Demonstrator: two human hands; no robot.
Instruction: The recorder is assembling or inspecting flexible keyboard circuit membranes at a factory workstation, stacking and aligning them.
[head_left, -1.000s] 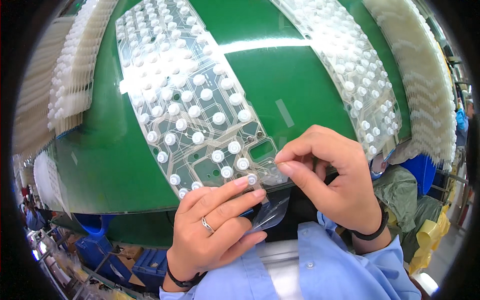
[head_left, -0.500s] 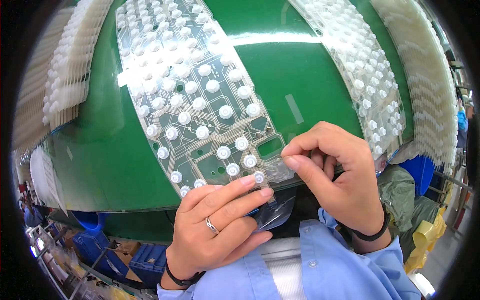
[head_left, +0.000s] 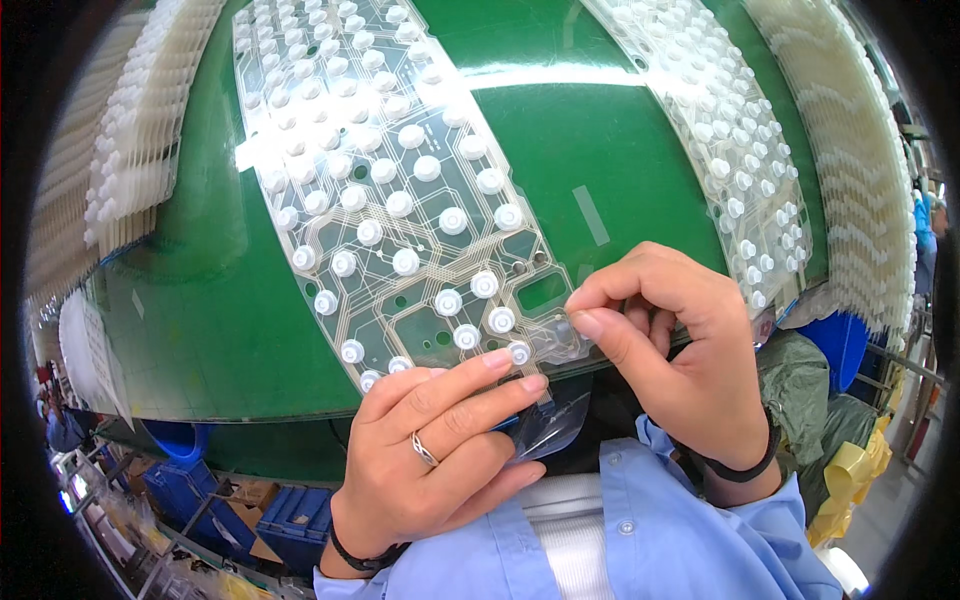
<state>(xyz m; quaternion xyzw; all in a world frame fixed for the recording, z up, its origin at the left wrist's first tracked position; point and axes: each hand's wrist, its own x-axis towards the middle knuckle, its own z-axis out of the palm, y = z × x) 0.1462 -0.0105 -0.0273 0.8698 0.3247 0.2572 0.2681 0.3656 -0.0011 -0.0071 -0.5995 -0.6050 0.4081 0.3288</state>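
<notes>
A clear keyboard membrane sheet (head_left: 400, 235) with white rubber domes and printed traces lies on the green table, its near end at the table edge. My left hand (head_left: 430, 450) rests palm down at that near end, fingers stretched out, index and middle fingertips pressing on the sheet beside a dome. At the sheet's near right corner my right hand (head_left: 680, 350) is closed, thumb and forefinger pinched on the edge of a small piece of clear film (head_left: 565, 343). A narrow tail of the sheet and dark glossy plastic (head_left: 550, 420) hang below the table edge.
Another domed sheet (head_left: 735, 160) lies to the right. Tall stacks of similar sheets stand at the far left (head_left: 140, 140) and far right (head_left: 850, 160). A strip of clear tape (head_left: 590, 216) sticks to the green table (head_left: 560, 140). Blue bins (head_left: 295, 525) stand below.
Almost nothing differs. My right fingertips and the sheet's corner have shifted very slightly; my left hand stays in place.
</notes>
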